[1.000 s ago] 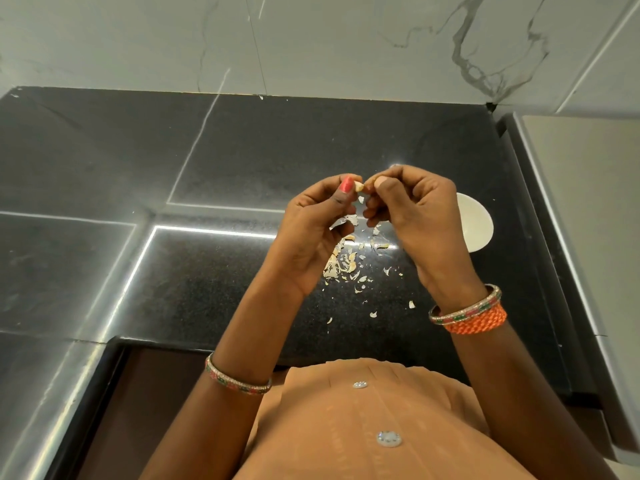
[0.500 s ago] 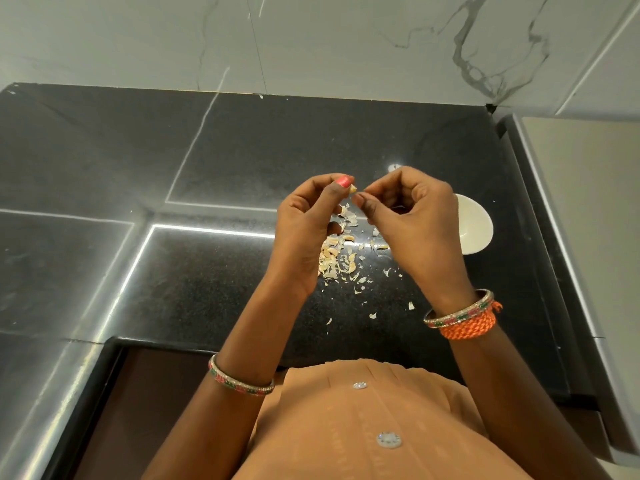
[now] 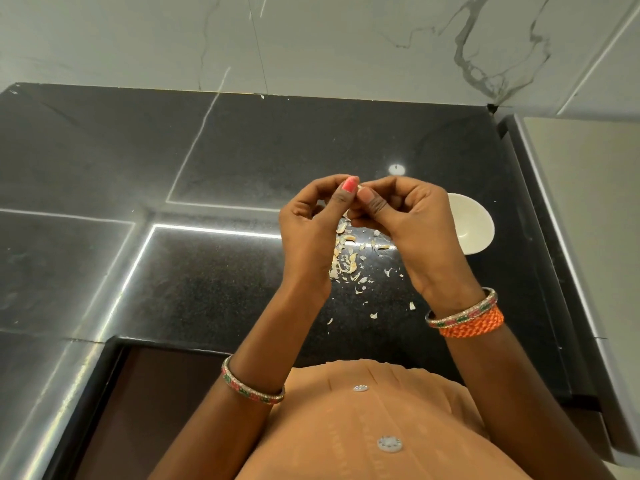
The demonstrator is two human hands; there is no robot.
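— As they hover above the black stone counter [image 3: 242, 150], what do left hand [image 3: 308, 233] and right hand [image 3: 412, 230] grip?
— One small pale clove-like piece [image 3: 360, 187], pinched by both, over pale peel scraps [image 3: 346, 261].

Two hands, left hand [image 3: 306, 233] and right hand [image 3: 415, 233]; one pale piece [image 3: 360, 186]; one white bowl [image 3: 476, 225] at 3 o'clock; three bangles [image 3: 462, 311]; countless peel scraps [image 3: 346, 263].
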